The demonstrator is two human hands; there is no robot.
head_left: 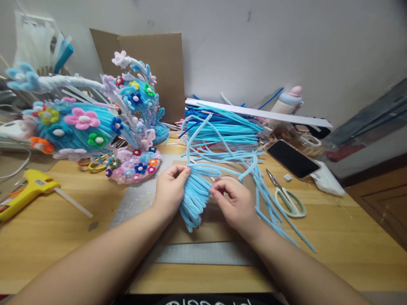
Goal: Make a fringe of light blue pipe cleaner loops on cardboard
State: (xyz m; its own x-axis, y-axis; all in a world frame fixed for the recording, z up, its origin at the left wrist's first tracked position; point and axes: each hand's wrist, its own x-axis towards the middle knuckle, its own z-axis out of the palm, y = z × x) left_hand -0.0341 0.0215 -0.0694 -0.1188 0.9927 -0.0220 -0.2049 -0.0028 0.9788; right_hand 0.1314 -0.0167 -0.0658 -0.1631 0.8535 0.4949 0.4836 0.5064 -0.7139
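My left hand (171, 186) is closed, thumb and fingers pinching the top of a fan-shaped bundle of light blue pipe cleaners (193, 199) folded into loops. Long pipe cleaner ends rise and bend away from that pinch point. At the bundle's right edge, my right hand (233, 199) has its thumb and index finger pinched together at the tip of a loop. Loose light blue pipe cleaners (270, 207) trail over the table just right of this hand. Beneath both hands lies a brown cardboard sheet (216, 228) on a grey cutting mat (203, 254).
Scissors (289, 203) and a phone (294, 159) lie to the right. Behind is a pile of blue pipe cleaners (225, 127). On the left stand flower-covered pipe cleaner decorations (76, 123) and a yellow glue gun (30, 190). A cardboard panel (155, 76) leans at the back.
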